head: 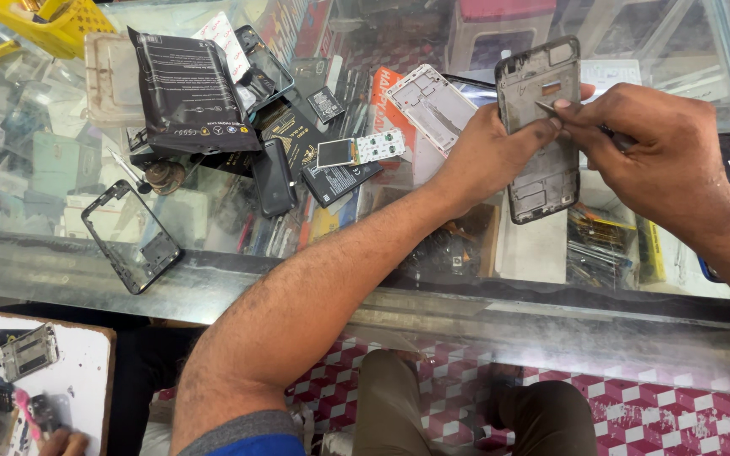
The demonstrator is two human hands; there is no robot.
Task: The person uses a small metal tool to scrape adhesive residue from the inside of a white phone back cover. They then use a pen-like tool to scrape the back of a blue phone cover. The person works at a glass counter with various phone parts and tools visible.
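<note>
- Grey phone frame (541, 127) stood upright over the glass counter (213, 279); our left hand (492, 152) gripped its edge, fingers closed on it.
- Our right hand (665, 152) pinched thin metal tweezers (551, 110), tip touching the frame's upper part.
- Nearby we noted a white phone frame (433, 105) and a black pouch (189, 89).
</note>
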